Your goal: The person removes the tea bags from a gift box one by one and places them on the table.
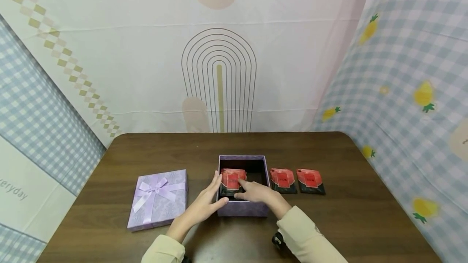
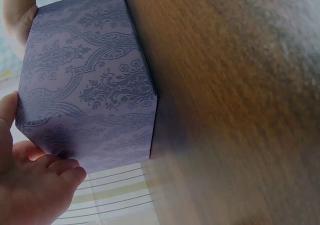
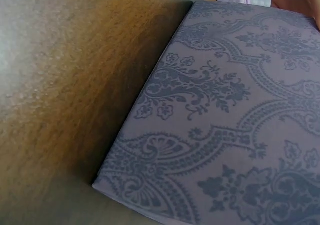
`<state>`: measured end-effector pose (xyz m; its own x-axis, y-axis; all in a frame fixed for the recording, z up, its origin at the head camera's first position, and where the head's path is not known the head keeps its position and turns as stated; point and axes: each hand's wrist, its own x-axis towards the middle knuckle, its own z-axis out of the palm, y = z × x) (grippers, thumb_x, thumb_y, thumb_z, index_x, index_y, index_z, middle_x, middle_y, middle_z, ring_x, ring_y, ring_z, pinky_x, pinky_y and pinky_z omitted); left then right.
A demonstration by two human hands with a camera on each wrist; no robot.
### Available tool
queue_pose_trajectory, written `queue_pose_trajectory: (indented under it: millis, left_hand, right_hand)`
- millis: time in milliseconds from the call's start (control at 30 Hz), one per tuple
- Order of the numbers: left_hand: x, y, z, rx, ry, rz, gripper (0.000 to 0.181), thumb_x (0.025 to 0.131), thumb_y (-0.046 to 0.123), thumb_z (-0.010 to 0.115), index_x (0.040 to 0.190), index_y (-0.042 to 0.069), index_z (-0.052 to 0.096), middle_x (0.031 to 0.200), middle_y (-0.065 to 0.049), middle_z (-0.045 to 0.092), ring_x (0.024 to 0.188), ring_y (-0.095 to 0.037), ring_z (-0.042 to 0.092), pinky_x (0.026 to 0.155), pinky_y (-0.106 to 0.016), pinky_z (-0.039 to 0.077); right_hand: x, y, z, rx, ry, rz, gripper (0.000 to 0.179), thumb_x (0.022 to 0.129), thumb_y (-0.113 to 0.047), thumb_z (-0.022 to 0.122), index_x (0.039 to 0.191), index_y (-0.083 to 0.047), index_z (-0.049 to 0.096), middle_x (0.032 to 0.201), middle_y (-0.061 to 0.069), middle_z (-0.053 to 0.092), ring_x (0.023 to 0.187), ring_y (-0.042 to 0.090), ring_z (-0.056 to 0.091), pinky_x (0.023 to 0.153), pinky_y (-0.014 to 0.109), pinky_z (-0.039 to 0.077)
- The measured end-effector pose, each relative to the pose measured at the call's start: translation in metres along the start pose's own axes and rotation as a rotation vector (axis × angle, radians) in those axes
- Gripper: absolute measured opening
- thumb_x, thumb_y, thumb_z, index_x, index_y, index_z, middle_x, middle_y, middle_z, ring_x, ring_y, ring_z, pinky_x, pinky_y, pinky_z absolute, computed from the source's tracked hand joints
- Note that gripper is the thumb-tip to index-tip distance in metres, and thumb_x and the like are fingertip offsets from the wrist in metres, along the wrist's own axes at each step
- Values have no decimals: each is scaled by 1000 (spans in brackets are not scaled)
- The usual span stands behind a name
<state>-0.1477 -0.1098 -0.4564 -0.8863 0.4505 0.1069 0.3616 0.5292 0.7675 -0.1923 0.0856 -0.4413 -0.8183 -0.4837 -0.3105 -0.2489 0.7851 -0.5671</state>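
Open square box (image 1: 243, 208), lilac paper covering printed with a darker damask scroll pattern, matte finish, dark interior; it sits near the front centre of the brown wood-grain table (image 1: 351, 214). Both wrist views confirm the texture: flat card walls with crisp folded corners, ornament in grey-violet on pale violet. Inside the box, at its left side, one red and black sachet (image 1: 232, 182), flat, roughly square, glossy foil look with a pale label patch; it leans against the left wall. Left hand (image 1: 204, 202) is at the box's left front corner, fingers straight and relaxed, the fingertips against the outer wall and rim near the sachet; in the left wrist view the palm lies just beside the patterned wall. Right hand (image 1: 257, 193) reaches over the front rim into the box, fingers extended with the tips on or at the sachet; whether they pinch it or merely press it cannot be settled from the head view, though no curl is visible. Cream sleeves on both forearms. Two further sachets of the same kind lie flat on the table just right of the box: near sachet (image 1: 283, 180) almost touching the box wall, far sachet (image 1: 310, 181) just beside it. The lid (image 1: 158, 199), same lilac damask paper, flat and rectangular, with a satin ribbon bow (image 1: 153, 188) on top, lies left of the box, apart from it.
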Motion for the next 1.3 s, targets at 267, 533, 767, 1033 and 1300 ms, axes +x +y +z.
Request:
queue_pose_trajectory:
  millis: [267, 533, 767, 1033, 1300]
  left_hand:
    - [-2, -1, 0, 0, 5, 7, 73, 90, 23, 58, 142, -7, 16, 149, -23, 3, 130, -40, 25, 104, -52, 24]
    - [-1, -2, 2, 2, -1, 14, 73, 90, 23, 57, 142, -7, 16, 149, -24, 3, 130, -40, 26, 104, -52, 25]
    - [-1, -1, 3, 12, 11, 28, 72, 90, 23, 58, 142, -7, 18, 148, -24, 5, 130, -38, 26, 103, -52, 25]
    - [-1, 0, 1, -1, -8, 23, 73, 90, 25, 57, 143, -5, 16, 149, -23, 3, 131, -38, 24, 103, -53, 25]
    - [0, -1, 0, 13, -7, 21, 72, 91, 25, 57, 142, -6, 17, 149, -23, 3, 131, -38, 24, 104, -52, 25]
  right_hand:
    - [1, 0, 2, -6, -18, -26, 58, 91, -27, 54, 135, 6, 37, 135, 24, 43, 125, 35, 40, 103, 48, 31]
    - [-2, 4, 5, 35, 26, -30, 57, 92, -28, 52, 137, 4, 36, 139, 23, 37, 129, 37, 34, 103, 52, 27]
    - [-3, 7, 6, 13, 160, -92, 50, 92, -22, 54, 131, 7, 44, 134, 25, 43, 125, 37, 39, 100, 51, 32]
    - [-2, 5, 3, 46, 261, -194, 39, 90, -16, 56, 121, 8, 54, 123, 24, 53, 119, 38, 45, 97, 51, 36]
    - [3, 7, 0, 166, 140, -255, 40, 93, -20, 51, 125, 4, 52, 126, 22, 51, 116, 37, 47, 93, 52, 39]
